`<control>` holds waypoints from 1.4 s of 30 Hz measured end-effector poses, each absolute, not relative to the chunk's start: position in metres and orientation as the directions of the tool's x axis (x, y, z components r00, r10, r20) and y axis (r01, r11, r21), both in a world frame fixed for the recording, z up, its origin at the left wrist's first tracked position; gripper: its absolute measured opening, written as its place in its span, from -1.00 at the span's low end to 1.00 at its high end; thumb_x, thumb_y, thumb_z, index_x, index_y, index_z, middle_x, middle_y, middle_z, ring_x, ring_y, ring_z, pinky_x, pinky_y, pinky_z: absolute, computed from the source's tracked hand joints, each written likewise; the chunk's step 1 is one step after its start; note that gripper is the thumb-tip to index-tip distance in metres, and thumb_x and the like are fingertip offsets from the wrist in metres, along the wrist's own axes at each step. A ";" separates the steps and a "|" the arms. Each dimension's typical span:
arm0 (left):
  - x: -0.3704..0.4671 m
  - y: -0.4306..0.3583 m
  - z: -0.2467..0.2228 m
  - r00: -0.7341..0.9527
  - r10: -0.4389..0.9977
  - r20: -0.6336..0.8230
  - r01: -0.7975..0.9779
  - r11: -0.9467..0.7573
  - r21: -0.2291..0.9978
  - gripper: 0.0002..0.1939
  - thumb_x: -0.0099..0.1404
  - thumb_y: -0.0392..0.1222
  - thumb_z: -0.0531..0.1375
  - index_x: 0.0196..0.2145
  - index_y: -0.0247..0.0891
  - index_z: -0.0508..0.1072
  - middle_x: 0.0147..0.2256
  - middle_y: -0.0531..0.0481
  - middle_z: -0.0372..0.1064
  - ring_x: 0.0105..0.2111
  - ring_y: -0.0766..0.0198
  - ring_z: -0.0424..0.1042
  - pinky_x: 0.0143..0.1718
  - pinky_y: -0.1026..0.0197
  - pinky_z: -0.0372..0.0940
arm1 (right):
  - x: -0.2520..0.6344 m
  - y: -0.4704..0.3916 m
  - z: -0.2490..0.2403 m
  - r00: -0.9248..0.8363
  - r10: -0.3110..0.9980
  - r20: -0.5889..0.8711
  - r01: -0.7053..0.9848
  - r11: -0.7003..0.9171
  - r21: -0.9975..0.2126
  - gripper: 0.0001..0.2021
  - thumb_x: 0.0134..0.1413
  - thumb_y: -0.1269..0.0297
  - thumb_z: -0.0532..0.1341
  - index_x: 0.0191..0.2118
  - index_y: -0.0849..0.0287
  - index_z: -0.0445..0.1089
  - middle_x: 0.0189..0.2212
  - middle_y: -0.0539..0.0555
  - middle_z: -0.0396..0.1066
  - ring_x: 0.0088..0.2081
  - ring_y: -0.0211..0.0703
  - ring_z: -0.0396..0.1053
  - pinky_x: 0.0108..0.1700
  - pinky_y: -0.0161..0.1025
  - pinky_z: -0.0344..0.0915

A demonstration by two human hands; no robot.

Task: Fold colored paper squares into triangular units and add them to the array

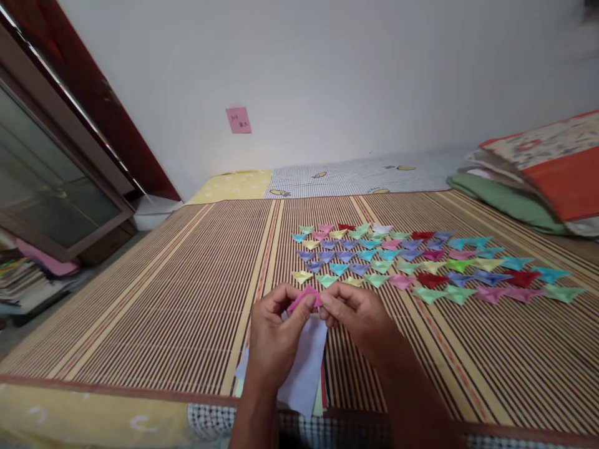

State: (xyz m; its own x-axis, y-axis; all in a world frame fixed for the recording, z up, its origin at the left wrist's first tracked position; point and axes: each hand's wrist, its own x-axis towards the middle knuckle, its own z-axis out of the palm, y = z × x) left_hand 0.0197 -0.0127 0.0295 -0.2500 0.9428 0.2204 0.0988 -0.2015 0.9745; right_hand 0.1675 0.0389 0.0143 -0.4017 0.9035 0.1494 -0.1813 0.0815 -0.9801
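Observation:
A small piece of folded magenta paper [306, 295] is held up between my two hands. My left hand [277, 333] pinches it from the left, thumb across its front. On the other side my right hand [358, 315] grips its right corner between thumb and fingers. Beneath my hands lies a stack of paper sheets [306, 368], pale lilac on top with green and red edges peeking out; my left forearm covers part of it. Just beyond my hands, several rows of folded paper boats [380, 265] in many colours spread to the right.
A striped bamboo mat [178, 299] covers the bed. Folded bedding [528, 181] is piled at the far right. A pink note [238, 120] sticks to the white wall. At left stand a glass-fronted cabinet [51, 168] and a stack of books [23, 274].

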 end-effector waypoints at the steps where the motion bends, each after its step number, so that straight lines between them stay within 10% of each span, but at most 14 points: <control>1: 0.020 -0.013 0.029 -0.254 0.942 0.220 0.094 -0.202 0.975 -0.77 0.32 -0.11 0.33 -0.45 -0.26 0.50 -0.48 0.05 0.39 -0.43 0.29 0.32 -0.38 0.26 0.21 | 0.167 0.038 0.014 -0.399 0.904 0.150 -0.181 0.083 -0.980 -0.73 0.18 0.12 0.29 -0.46 0.16 0.46 -0.55 -0.04 0.40 -0.49 -0.28 0.31 -0.39 -0.31 0.28; 42: 0.017 -0.013 0.032 -0.156 0.958 0.241 0.002 -0.244 0.970 -0.70 0.46 -0.10 0.19 -0.42 -0.25 0.47 -0.48 0.04 0.41 -0.46 0.31 0.35 -0.34 0.27 0.27 | 0.174 0.034 0.021 -0.416 0.869 0.267 -0.146 0.226 -0.963 -0.73 0.32 0.19 0.19 -0.41 0.15 0.48 -0.50 -0.01 0.42 -0.41 -0.20 0.35 -0.32 -0.26 0.27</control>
State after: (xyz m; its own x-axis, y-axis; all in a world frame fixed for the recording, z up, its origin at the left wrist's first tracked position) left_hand 0.0170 -0.0134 0.0318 -0.1557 0.9579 0.2413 0.0016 -0.2440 0.9698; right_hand 0.1739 0.0339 0.0212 -0.4159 0.8693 0.2670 -0.1462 0.2258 -0.9631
